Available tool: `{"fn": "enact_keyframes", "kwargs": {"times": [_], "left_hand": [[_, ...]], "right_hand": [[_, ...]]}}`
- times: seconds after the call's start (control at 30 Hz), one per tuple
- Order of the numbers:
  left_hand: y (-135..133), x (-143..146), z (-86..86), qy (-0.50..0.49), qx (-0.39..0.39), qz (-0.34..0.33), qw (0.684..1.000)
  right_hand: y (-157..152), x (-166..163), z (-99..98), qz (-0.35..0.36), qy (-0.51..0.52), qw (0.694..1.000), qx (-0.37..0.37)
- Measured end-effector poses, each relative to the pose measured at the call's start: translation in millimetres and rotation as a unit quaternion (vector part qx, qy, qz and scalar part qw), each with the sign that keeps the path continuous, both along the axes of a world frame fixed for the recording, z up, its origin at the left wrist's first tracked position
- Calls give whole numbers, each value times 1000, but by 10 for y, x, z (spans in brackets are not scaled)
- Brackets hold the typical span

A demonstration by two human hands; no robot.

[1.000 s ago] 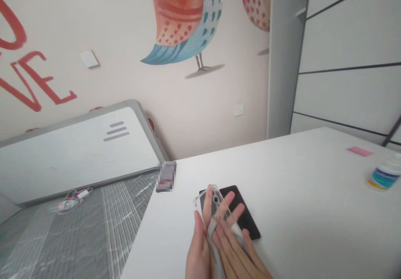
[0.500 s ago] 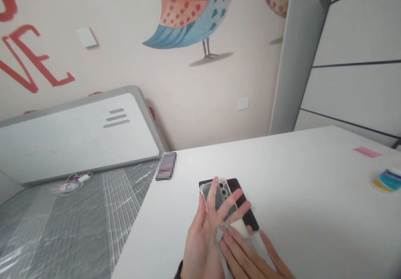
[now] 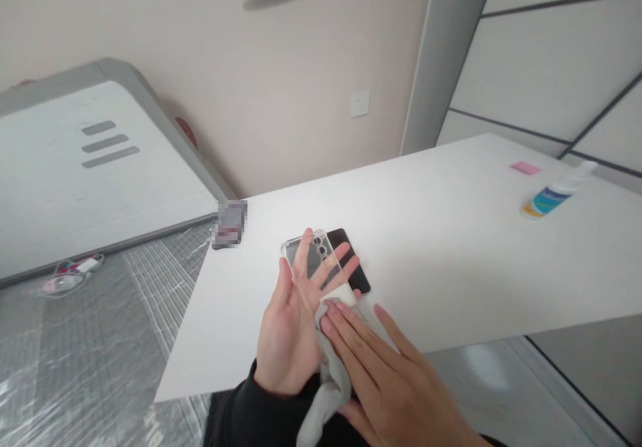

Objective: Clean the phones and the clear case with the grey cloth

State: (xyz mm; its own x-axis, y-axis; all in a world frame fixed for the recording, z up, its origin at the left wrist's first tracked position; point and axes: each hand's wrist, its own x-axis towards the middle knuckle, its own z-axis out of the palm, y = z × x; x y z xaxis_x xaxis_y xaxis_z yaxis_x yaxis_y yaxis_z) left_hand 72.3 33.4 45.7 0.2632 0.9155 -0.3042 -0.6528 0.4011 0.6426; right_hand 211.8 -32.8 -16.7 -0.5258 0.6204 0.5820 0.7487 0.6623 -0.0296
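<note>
A clear phone case [image 3: 319, 243] with round camera cutouts lies across the spread fingers of my left hand [image 3: 285, 333], which holds it from beneath, palm up. The fingers show through the transparent back. My right hand [image 3: 391, 373] presses a grey cloth [image 3: 328, 380] flat against the lower end of the case, its other end hanging toward my black sleeve. Behind the case, a black phone [image 3: 358, 276] rests on the white table [image 3: 426, 233], partly covered by the case and fingers.
A spray-type bottle [image 3: 549, 199] with a blue and yellow label stands at the table's right, near a pink slip [image 3: 525, 168]. A blurred-out flat item [image 3: 231, 225] lies at the left corner. Left of the table, a plastic-covered bed [image 3: 100, 346] carries a coiled cable [image 3: 70, 276].
The view has tilted down and shifted right, so more of the table, bottle and my sleeves shows. My hands keep nearly the same hold on case and cloth.
</note>
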Motion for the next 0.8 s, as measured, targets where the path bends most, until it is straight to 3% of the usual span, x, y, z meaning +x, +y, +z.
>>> {"fn": "enact_keyframes", "kwargs": {"times": [0.07, 0.17, 0.33, 0.43, 0.57, 0.67, 0.73, 0.8], "left_hand": [[-13, 36, 11, 31, 33, 30, 999], [-126, 175, -104, 69, 68, 53, 994], [-287, 309, -308, 13, -13, 11, 1000], [-249, 210, -212, 11, -40, 5, 999], [-108, 17, 33, 54, 33, 35, 997], [34, -45, 131, 59, 75, 45, 994], [179, -58, 164, 62, 85, 48, 993], [381, -79, 189, 73, 95, 75, 990]], "right_hand": [[-29, 81, -61, -5, -2, 1000, -11], [-2, 85, -130, -13, 28, 999, -32], [129, -149, -159, 1, 138, 986, -98], [124, -220, -176, 27, 171, 982, -71], [80, -84, -150, 109, 184, 977, -9], [177, 164, 13, 148, 219, 963, -53], [322, 375, 153, 95, 249, 961, -78], [503, 604, 263, -16, 264, 961, -84]]}}
